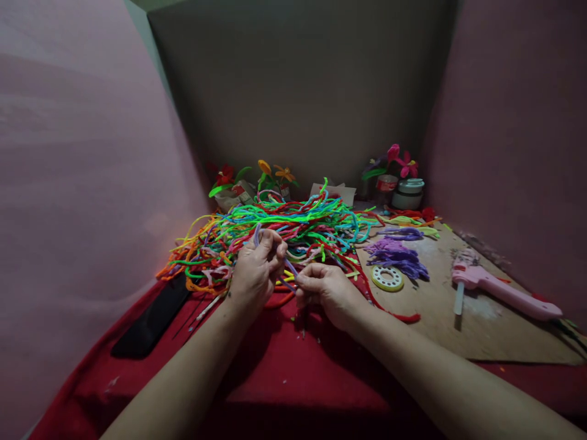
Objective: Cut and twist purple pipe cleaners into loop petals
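Note:
My left hand [257,269] is closed in a pinch on a lilac pipe cleaner [290,267], which loops up over its fingers. My right hand [326,290] pinches the lower end of the same pipe cleaner, just right of the left hand. Both hands hover over a red cloth [284,366], right in front of a big heap of many-coloured pipe cleaners [284,229].
A wooden board [486,318] at the right carries a pink glue gun [499,290], a pile of purple pipe cleaner pieces [398,255] and a pale tape ring [387,278]. Pipe-cleaner flowers [270,174] and small jars [408,192] stand at the back. A black flat object [151,321] lies at the left. Pink walls close both sides.

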{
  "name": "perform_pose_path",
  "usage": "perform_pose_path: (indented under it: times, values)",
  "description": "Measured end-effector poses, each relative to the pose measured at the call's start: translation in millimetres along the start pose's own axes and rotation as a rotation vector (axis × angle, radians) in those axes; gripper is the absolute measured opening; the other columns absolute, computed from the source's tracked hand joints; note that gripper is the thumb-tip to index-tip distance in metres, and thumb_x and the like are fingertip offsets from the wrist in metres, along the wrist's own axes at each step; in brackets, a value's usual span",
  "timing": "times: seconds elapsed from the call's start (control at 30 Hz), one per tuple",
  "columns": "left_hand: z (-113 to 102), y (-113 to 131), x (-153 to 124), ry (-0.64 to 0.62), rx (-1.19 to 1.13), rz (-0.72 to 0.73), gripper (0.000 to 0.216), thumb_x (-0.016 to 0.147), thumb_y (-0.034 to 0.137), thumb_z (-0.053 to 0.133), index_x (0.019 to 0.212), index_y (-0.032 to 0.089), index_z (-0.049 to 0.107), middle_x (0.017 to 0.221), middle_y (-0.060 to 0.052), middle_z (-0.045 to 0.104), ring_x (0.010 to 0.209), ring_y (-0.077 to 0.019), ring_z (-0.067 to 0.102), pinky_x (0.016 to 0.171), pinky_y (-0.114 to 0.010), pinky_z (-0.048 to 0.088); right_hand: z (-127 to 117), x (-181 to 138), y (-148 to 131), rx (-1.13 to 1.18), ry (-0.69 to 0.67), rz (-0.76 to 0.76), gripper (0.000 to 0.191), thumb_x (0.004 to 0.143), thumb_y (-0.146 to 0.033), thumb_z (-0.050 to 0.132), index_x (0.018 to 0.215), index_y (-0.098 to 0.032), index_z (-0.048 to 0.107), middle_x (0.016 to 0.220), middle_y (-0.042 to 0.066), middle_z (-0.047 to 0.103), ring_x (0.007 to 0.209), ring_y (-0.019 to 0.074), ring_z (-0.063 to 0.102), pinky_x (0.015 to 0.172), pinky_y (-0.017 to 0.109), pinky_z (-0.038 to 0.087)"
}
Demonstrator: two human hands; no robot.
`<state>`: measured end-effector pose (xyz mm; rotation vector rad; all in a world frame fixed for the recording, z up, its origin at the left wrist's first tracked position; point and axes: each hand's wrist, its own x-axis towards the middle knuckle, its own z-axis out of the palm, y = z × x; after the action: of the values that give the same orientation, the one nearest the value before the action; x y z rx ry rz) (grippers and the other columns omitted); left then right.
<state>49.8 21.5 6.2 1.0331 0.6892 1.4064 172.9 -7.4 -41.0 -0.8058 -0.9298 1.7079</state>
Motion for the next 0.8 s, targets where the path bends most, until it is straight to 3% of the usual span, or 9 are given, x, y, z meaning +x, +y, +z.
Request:
perform_pose_path:
  times: [0.27,0.4,0.5,0.6,0.8]
  values:
    - [0.0,2.6,-1.5,0.054,-0.03,0.034,0.015,0.079,0.028,0.055,0.071,0.015,0.052,0.042,0.008,0.036,0.032,-0.0027,0.026,0.032,-0.012,0.02,-1.4,2.0,0.9,0.099,-0.009,0.024,0.021,0.056,-0.021,0.074,0.064,-0.011,0.056,0.054,0.001,0.06,0.048,0.0127,0.058,0.057,0.031,0.048]
    - [-1.9,3.6,-2.4,0.026,-0.021,-0.009,0.015,0.079,0.029,0.055,0.073,0.015,0.053,0.042,0.008,0.035,0.031,-0.0031,0.025,0.031,-0.013,0.019,-1.4,-0.1,-2.6,0.176,-0.114,0.164,0.016,0.056,-0.013,0.072,0.06,-0.009,0.057,0.056,0.003,0.061,0.054,0.0152,0.061,0.063,0.035,0.05]
    - [-1.4,5.9,-4.6,0.024,-0.014,-0.02,0.016,0.08,0.029,0.054,0.073,0.015,0.054,0.042,0.007,0.037,0.032,-0.0026,0.026,0.031,-0.013,0.019,-0.6,-1.7,-4.1,0.173,-0.189,0.255,0.013,0.059,-0.011,0.069,0.06,-0.009,0.056,0.057,0.004,0.061,0.052,0.0133,0.06,0.059,0.031,0.05]
    - [-0.5,8.7,-6.3,0.011,-0.02,-0.005,0.015,0.082,0.027,0.051,0.073,0.015,0.054,0.045,0.006,0.04,0.034,-0.0017,0.027,0.032,-0.012,0.019,-0.5,-1.5,-2.8,0.143,-0.141,0.234,0.011,0.063,-0.013,0.067,0.063,-0.01,0.057,0.057,0.004,0.062,0.048,0.0112,0.056,0.053,0.027,0.049]
    - [-3.8,7.3,0.3,0.021,-0.061,0.036,0.018,0.084,0.025,0.046,0.07,0.015,0.053,0.048,0.003,0.044,0.048,-0.0077,0.046,0.05,-0.019,0.043,-1.5,1.8,1.4,0.145,-0.068,0.173,0.013,0.061,-0.014,0.07,0.065,-0.011,0.058,0.054,0.001,0.059,0.043,0.0084,0.051,0.048,0.025,0.047]
